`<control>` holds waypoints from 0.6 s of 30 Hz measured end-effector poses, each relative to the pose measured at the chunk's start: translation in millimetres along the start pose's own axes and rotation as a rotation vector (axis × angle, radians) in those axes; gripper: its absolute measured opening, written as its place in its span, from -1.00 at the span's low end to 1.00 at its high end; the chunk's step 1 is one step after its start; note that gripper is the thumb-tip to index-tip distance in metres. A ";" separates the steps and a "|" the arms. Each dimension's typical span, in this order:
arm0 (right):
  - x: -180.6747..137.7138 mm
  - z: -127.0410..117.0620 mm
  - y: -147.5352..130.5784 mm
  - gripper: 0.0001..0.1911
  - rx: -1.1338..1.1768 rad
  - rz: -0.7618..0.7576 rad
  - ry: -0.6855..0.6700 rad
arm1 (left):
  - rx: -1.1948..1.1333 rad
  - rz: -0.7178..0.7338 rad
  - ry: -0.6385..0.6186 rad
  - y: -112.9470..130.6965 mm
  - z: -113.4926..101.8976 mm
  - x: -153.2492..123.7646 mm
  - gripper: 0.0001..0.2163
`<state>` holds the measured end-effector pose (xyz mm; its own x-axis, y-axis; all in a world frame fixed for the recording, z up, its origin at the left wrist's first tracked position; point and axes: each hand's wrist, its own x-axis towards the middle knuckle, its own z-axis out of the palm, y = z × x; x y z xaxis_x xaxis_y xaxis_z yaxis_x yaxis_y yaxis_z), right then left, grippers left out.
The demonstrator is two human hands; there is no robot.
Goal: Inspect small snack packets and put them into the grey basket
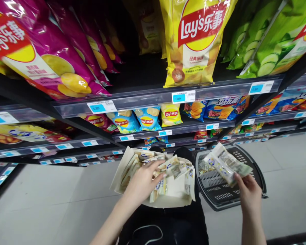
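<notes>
On my lap sits an open white cardboard box [174,187] holding several small snack packets [132,170] with pale wrappers and blue marks. My left hand [146,175] reaches over the box from the left; its thumb and fingers are apart and lie on the packets, gripping none that I can see. To the right, my right hand [248,187] pinches the lower end of some snack packets [226,163], white and partly clear. They are above a black shopping basket [232,200], where more small packets [205,166] lie on the left side.
Ahead stands a shelf rack with purple chip bags [53,58], a yellow chip bag [193,44] and green chip bags [277,44]. Price tags line the shelf edge [142,102]. Lower shelves hold smaller bags [148,117]. A white cable [148,228] lies across my dark clothing.
</notes>
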<state>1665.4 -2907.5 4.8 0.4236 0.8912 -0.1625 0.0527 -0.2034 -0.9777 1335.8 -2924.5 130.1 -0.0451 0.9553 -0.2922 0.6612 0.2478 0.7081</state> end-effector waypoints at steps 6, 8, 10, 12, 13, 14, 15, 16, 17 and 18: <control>65.4 -23.5 88.7 -0.77 -0.800 0.076 -0.067 | 0.759 -0.118 0.046 -25.6 23.8 0.4 -0.58; 71.6 -10.0 107.8 -0.87 -0.870 0.139 -0.122 | 0.829 -0.198 0.000 -30.9 32.1 -2.3 -0.56; 76.0 9.2 122.0 -0.89 -0.932 0.202 -0.180 | 0.850 -0.258 -0.063 -34.7 37.5 -5.8 -0.58; 82.1 29.3 132.5 -0.85 -0.972 0.254 -0.229 | 0.855 -0.282 -0.088 -37.8 40.0 -9.3 -0.63; 86.3 38.5 136.7 -0.81 -0.984 0.275 -0.251 | 0.858 -0.286 -0.090 -39.2 40.5 -10.8 -0.65; 91.4 47.0 140.2 -0.78 -0.994 0.292 -0.272 | 0.861 -0.290 -0.096 -40.4 40.7 -12.1 -0.66; 97.2 54.4 143.1 -0.76 -1.000 0.306 -0.291 | 0.864 -0.298 -0.112 -41.4 40.8 -13.2 -0.68; 103.5 60.8 145.5 -0.75 -1.005 0.317 -0.306 | 0.865 -0.311 -0.133 -42.0 40.8 -14.1 -0.68; 109.7 66.0 147.4 -0.73 -1.007 0.324 -0.316 | 0.867 -0.327 -0.154 -42.3 40.9 -14.8 -0.68; 115.6 70.1 148.8 -0.73 -1.006 0.324 -0.323 | 0.868 -0.343 -0.172 -42.4 41.0 -15.3 -0.67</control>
<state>1658.8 -2806.4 -168.9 0.3022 0.7699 -0.5621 0.7554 -0.5530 -0.3514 1339.2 -2956.2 78.2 -0.2755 0.7987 -0.5350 0.9612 0.2385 -0.1388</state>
